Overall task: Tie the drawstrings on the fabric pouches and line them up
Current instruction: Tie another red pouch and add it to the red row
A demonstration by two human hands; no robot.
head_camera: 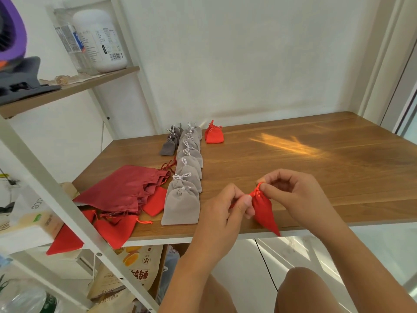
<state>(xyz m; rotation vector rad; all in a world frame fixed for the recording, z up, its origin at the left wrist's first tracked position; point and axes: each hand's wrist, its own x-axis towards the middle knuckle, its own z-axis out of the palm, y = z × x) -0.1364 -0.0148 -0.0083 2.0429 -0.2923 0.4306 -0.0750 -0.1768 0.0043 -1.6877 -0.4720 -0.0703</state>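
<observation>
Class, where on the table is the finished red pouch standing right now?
In the head view, the tied red pouch stands alone at the far end of the wooden table, just right of the light grey pouch row.

I see both forearms rising from the bottom of the frame toward lower centre. My left hand is curled, thumb pressed forward against the fingertips in a pinch. My right hand sits just right of it and slightly higher, fingers bent inward, thumb and forefinger pinched together. Bare knees show at the bottom edge.
</observation>
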